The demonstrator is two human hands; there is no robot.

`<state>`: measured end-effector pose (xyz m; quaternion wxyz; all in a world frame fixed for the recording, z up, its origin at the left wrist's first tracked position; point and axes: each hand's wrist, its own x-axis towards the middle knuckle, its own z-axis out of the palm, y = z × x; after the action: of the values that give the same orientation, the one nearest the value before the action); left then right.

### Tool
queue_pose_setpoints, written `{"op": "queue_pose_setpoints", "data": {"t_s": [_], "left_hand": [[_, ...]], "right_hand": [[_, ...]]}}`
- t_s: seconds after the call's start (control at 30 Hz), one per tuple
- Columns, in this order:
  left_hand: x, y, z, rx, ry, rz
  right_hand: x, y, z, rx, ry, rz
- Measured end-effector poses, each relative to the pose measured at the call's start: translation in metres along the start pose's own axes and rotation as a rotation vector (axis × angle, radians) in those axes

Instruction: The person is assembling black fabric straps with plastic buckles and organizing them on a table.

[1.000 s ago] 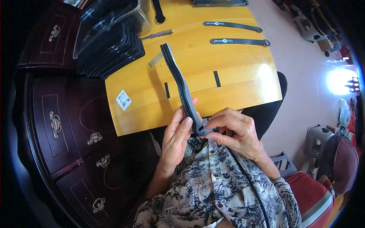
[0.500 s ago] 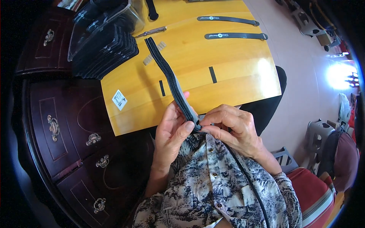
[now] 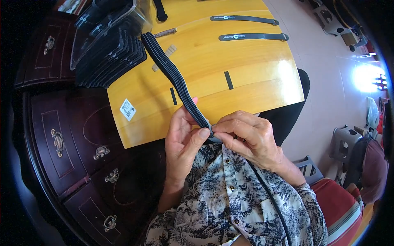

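Observation:
A stack of long black straps (image 3: pixel 174 76) is pinched near its lower end by my left hand (image 3: pixel 184 137), thumb on top. The stack rises from there, tilted toward the far left above the table. Closed at the same lower end, my right hand (image 3: pixel 250 135) presses its thumb and forefinger together on the strap ends. Its fingertips hide exactly which strap they grip. Two single dark straps with a slotted end lie flat at the back right: the farther strap (image 3: pixel 244 19) and the nearer strap (image 3: pixel 253 37).
The yellow tabletop (image 3: pixel 266 78) bears two short black strips, a white label (image 3: pixel 128 110) and a slim pointed tool (image 3: pixel 166 32). A clear bin (image 3: pixel 137 20) and a pile of folded black straps (image 3: pixel 111 61) stand at the left. Dark drawers (image 3: pixel 61 139) border the left side.
The strap stack has turned slightly, its free end swinging left and nearer the pile, with more of its striped edge showing. Both hands stay at its lower end.

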<state>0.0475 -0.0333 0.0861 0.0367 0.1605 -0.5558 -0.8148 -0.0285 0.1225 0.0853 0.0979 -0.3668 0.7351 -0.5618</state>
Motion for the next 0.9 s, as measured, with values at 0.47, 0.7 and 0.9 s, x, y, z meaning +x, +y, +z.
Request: {"op": "queue_pose_setpoints", "data": {"t_s": [0.47,0.7,0.9], "left_hand": [[0.006,-0.006,0.000,0.075,0.020,0.063],[0.008,-0.002,-0.006,0.042,-0.056,0.016],[0.006,-0.006,-0.008,-0.087,-0.030,-0.063]], "right_hand": [[0.002,0.003,0.009,0.038,0.070,0.134],[0.006,0.009,0.011,0.092,0.044,0.186],[0.010,0.008,0.011,0.185,0.009,0.124]]}}
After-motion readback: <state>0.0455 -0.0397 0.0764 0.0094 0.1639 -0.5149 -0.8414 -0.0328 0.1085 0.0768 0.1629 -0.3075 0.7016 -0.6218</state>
